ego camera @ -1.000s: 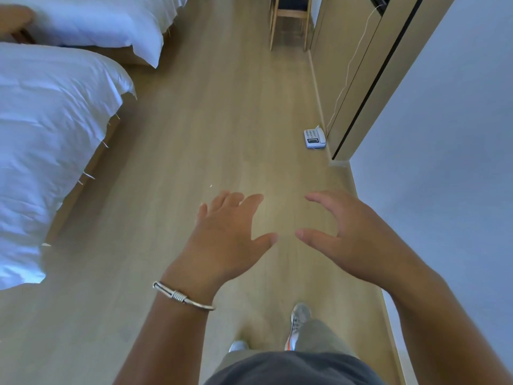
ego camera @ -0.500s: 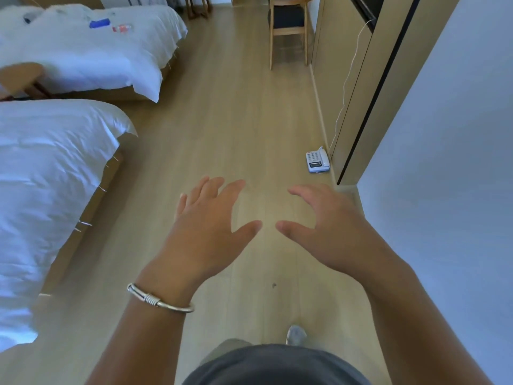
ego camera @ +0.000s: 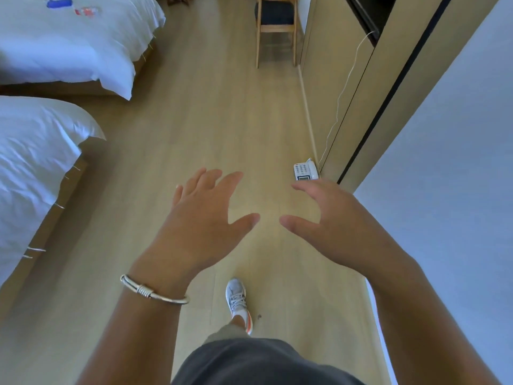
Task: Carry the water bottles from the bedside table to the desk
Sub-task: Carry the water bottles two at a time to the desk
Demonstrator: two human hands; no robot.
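Wood floor (ego camera: 194, 129), 2 white beds (ego camera: 36, 168), 1 chair (ego camera: 274, 29), 1 phone (ego camera: 304, 171) by wall. Left hand (ego camera: 202, 218), right hand (ego camera: 333, 218) both spread, empty. Water bottles not visible.

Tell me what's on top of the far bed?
On the far bed's white cover lie a blue thing and a small red-and-white thing. Both are too blurry to name. The rest of the bed runs out of the picture, so anything else there can't be seen.
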